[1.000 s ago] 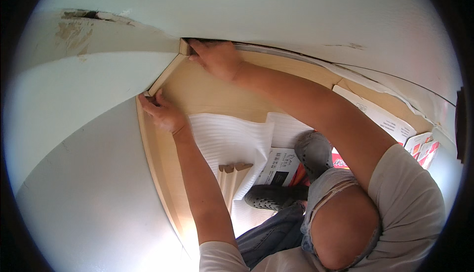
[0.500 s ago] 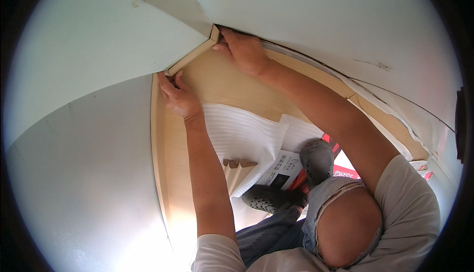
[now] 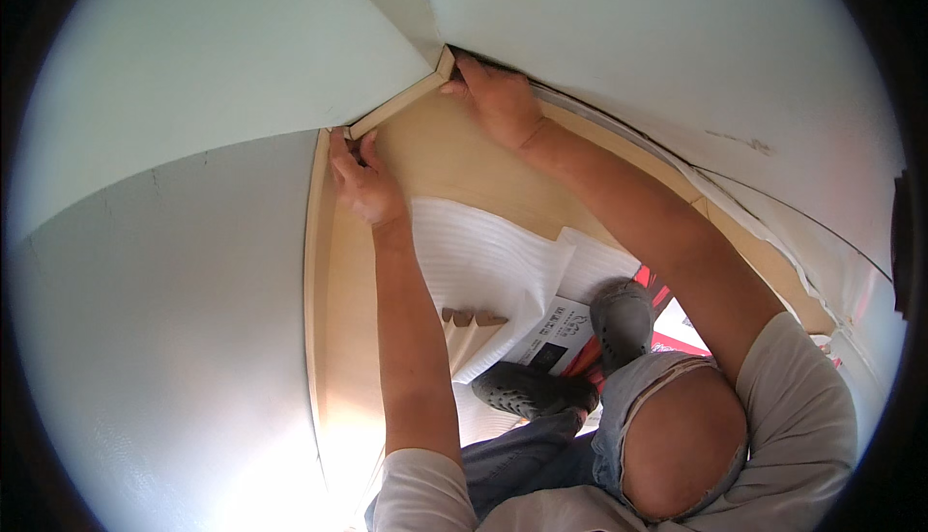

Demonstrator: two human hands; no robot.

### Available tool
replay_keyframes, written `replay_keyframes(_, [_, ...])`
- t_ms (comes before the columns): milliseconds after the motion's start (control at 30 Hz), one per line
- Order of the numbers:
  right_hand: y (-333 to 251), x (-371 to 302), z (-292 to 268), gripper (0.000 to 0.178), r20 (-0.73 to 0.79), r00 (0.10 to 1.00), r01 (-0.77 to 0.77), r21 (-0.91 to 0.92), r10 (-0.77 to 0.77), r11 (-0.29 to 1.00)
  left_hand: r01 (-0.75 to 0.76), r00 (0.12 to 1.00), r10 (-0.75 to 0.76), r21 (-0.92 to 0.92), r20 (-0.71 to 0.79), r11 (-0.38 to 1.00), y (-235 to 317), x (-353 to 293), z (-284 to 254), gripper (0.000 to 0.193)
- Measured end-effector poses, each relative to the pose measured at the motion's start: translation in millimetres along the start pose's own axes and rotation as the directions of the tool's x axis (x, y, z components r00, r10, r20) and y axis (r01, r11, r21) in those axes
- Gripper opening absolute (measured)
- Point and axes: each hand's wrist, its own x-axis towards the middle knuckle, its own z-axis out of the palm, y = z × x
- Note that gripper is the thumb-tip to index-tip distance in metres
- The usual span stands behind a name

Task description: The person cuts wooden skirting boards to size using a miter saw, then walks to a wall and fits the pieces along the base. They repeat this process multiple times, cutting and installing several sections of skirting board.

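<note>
A short pale wood-coloured trim strip (image 3: 401, 107) runs along the far edge of the wood-coloured panel, against the white walls. My left hand (image 3: 368, 184) is closed at the strip's left end, its thumb and fingers bent around a dark gap there; part of the fingertips is hidden. At the other end, by the far corner, my right hand (image 3: 501, 105) has its fingers curled around the strip's angled end piece, with the thumb on the near side. Both arms are stretched out over the panel (image 3: 435, 160).
White foam sheet (image 3: 478, 252) covers part of the surface below me. Several narrow wood-coloured profile pieces (image 3: 472, 334) lie on it. Beside them is a printed cardboard box (image 3: 556, 339), near my dark clogs (image 3: 621, 319). Pale walls (image 3: 174, 300) close in on both sides.
The view has turned a little, so walls, strip and hands sit slightly farther right in the picture. Both hands stay at the strip's two ends.
</note>
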Motion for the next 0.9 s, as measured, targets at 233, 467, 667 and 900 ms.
replay_keyframes(233, [-1.0,-0.2,-0.9,0.043,0.079,0.995,-0.067,0.043,0.063,0.997,0.001,0.999,-0.001,0.002,-0.045,1.000,-2.6,1.9,6.8,0.049])
replay_keyframes(467, [-2.4,-0.8,2.2,0.045,0.076,0.996,-0.052,-0.037,0.055,0.998,0.027,0.998,-0.024,0.062,-0.057,0.998,-6.2,1.5,9.2,0.052])
replay_keyframes(667, [-1.2,-0.8,3.9,0.046,0.069,0.997,-0.016,-0.056,0.020,0.998,-0.034,0.993,0.040,0.059,-0.111,0.998,-10.3,5.8,7.5,0.055])
replay_keyframes(900, [-0.5,0.4,4.0,0.047,0.107,0.992,-0.060,-0.049,0.065,0.997,-0.040,0.994,0.033,-0.059,-0.102,0.997,0.7,9.3,1.0,0.051])
